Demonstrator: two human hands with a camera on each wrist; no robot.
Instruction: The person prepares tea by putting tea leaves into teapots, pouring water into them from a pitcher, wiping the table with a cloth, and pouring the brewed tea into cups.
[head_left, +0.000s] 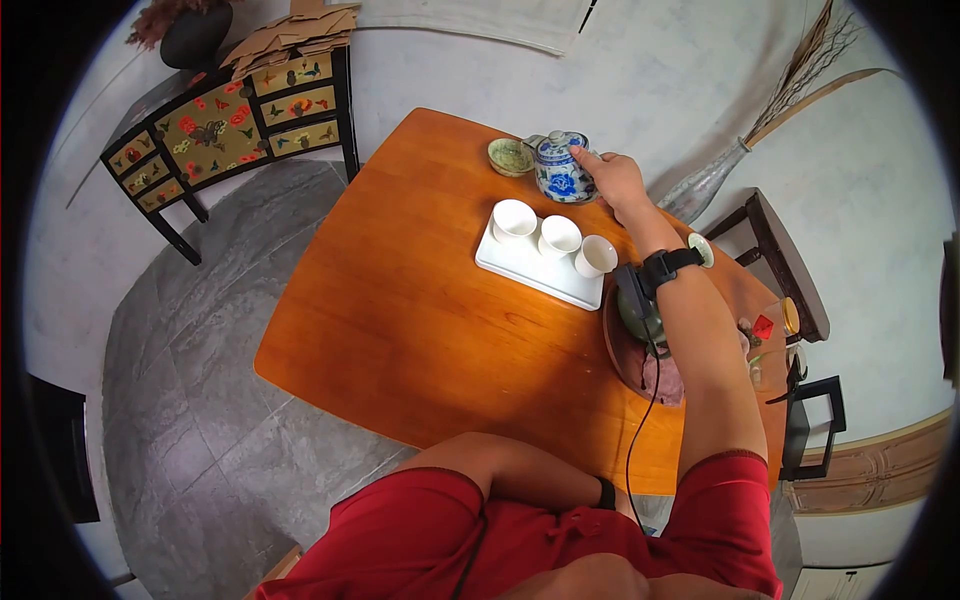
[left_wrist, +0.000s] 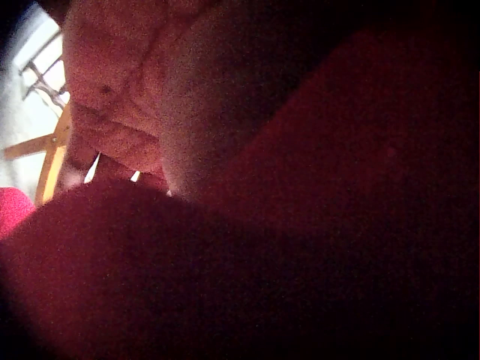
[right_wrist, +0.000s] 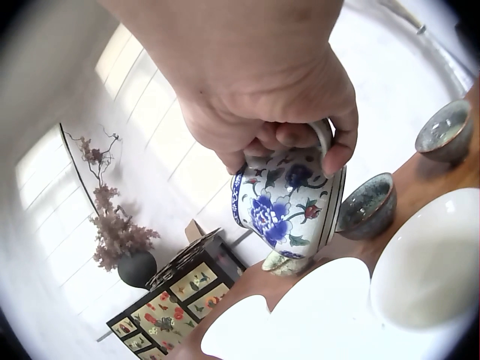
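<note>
My right hand (head_left: 622, 187) grips the handle of a blue-and-white lidded teapot (head_left: 565, 182) at the table's back edge, the thumb reaching toward the lid. Curled fingers of the right hand (right_wrist: 277, 112) go round the handle in the right wrist view, beside the flower-painted pot (right_wrist: 281, 206); whether its base touches the table I cannot tell. Three white cups, one of them in the middle (head_left: 560, 236), stand on a white tray (head_left: 530, 283) in front of the teapot. Down by my lap is the left hand (head_left: 624, 503), mostly hidden; its palm (left_wrist: 116, 82) shows dimly with loose fingers, holding nothing visible.
A green patterned bowl (head_left: 511, 157) sits left of the teapot. On the table's right are a round tray (head_left: 620, 362) with a dark green pot, partly behind my forearm, and glass jars. Two dark bowls, one nearer the pot (right_wrist: 367, 206), show in the right wrist view.
</note>
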